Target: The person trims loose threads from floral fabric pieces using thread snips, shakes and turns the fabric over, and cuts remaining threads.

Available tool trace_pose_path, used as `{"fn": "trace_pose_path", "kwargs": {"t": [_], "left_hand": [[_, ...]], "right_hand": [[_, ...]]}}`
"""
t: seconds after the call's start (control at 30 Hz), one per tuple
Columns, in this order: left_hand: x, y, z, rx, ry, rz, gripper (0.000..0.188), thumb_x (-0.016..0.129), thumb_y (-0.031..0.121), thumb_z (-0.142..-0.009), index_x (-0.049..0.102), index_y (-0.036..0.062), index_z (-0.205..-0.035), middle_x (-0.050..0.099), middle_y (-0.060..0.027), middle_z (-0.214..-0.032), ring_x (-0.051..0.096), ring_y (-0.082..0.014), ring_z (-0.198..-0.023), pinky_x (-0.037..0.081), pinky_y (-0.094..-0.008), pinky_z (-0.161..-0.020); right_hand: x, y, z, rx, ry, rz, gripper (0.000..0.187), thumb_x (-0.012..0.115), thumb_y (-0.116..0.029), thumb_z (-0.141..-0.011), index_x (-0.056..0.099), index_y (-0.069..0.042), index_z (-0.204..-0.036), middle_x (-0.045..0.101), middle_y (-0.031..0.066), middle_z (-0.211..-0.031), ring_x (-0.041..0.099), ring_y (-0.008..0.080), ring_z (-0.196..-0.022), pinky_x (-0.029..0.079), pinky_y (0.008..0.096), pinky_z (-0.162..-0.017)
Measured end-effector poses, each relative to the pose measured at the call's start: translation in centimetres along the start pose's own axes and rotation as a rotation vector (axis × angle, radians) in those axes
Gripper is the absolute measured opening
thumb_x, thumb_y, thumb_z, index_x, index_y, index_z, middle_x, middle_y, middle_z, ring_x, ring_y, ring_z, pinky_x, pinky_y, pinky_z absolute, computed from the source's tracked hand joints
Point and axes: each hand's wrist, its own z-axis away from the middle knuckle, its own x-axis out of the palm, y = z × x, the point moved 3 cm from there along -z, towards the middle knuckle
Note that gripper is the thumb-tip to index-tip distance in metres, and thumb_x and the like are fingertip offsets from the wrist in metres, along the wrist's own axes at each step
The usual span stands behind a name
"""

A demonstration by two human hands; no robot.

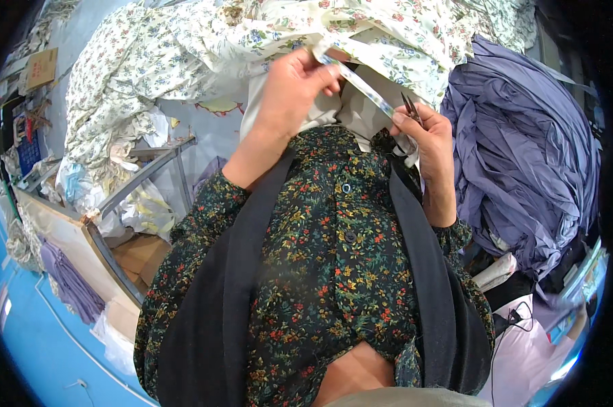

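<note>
A narrow floral fabric strip (364, 88) is stretched at a slant between my two hands, above my lap. My left hand (286, 95) is closed on its upper end, where a whitish bit of cloth sticks up past the fingers. With thumb and fingers my right hand (428, 139) pinches the lower end. A pair of small dark thread snips (409, 106) is also held in that hand, points upward. Just beyond the hands lies a large heap of white floral fabric (171, 54) with blue and red flowers.
Crumpled purple-grey fabric (517, 149) is piled close by my right arm. To the left stands a metal-framed bin (144, 180) holding cloth scraps and plastic. A cardboard box (42, 68) sits at the far left. Pink cloth (523, 359) and a black cable are at the lower right.
</note>
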Motion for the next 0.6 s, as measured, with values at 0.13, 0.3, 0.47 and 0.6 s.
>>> {"fn": "trace_pose_path", "kwargs": {"t": [0.13, 0.3, 0.47, 0.6], "left_hand": [[-2.5, 0.4, -1.6, 0.081, 0.037, 0.147, 0.017, 0.066, 0.005, -0.089, 0.065, -0.0027, -0.105, 0.068, -0.0079, -0.085, 0.064, -0.0142, -0.074, 0.051, -0.0256, -0.069], [-0.9, -0.1, -0.8, -0.096, -0.103, 0.444, 0.021, 0.068, 0.010, -0.089, 0.064, -0.0015, -0.107, 0.068, -0.0098, -0.093, 0.064, -0.0143, -0.077, 0.052, -0.0251, -0.068], [3.9, -1.4, 1.8, -0.313, -0.309, 0.184, 0.025, 0.068, 0.020, -0.091, 0.066, -0.0013, -0.105, 0.067, -0.0059, -0.087, 0.060, -0.0073, -0.070, 0.046, -0.0200, -0.060], [2.9, -1.4, 0.3, -0.140, -0.122, 0.113, 0.025, 0.067, 0.022, -0.093, 0.070, -0.0007, -0.104, 0.064, -0.0002, -0.073, 0.056, -0.0055, -0.064, 0.044, -0.0199, -0.058]], "right_hand": [[0.1, -0.3, 0.2, -0.088, -0.044, -0.071, 0.014, 0.070, -0.010, -0.086, 0.069, 0.000, -0.095, 0.067, 0.0036, -0.071, 0.062, 0.0087, -0.066, 0.044, 0.0208, -0.065], [0.5, -0.1, -0.1, -0.097, -0.029, -0.126, 0.016, 0.072, -0.011, -0.085, 0.069, -0.001, -0.096, 0.068, 0.0044, -0.072, 0.061, 0.0082, -0.065, 0.041, 0.0201, -0.062], [0.9, 0.0, -0.2, -0.050, -0.006, -0.097, 0.015, 0.072, -0.010, -0.085, 0.070, -0.002, -0.097, 0.068, 0.0030, -0.072, 0.052, 0.0025, -0.054, 0.032, 0.0180, -0.048], [1.2, -0.3, -0.1, -0.024, -0.057, -0.128, 0.015, 0.071, -0.010, -0.085, 0.069, -0.002, -0.098, 0.068, 0.0031, -0.071, 0.038, -0.0001, -0.047, 0.024, 0.0175, -0.044]]}}
